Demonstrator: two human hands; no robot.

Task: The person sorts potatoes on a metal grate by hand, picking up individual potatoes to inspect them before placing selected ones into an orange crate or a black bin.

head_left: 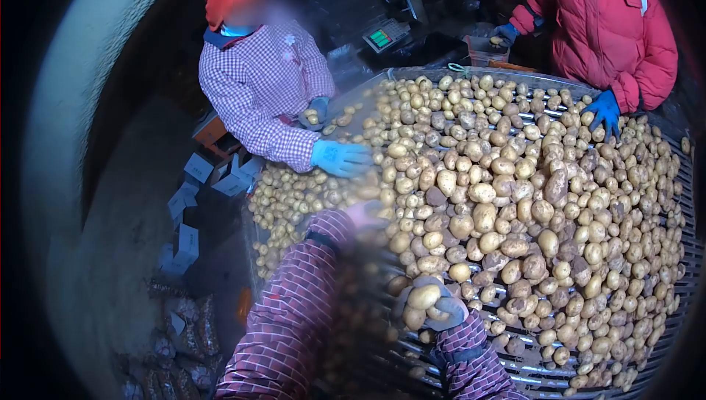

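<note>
My right hand, in a grey glove, is closed around a few potatoes near the front of the slatted rack. A pale potato shows on top, with another potato below it. My left hand reaches over the heap at centre left, blurred, with its fingers seemingly stretched out above the small potatoes. Nothing shows in its grasp. Around both hands lies a wide heap of potatoes, some muddy, on a metal slatted rack.
Across the heap, a person in a checked jacket reaches in with blue gloves. At back right, a person in a red coat rests a blue glove on potatoes. Boxes and filled bags lie at left; a lit scale stands behind.
</note>
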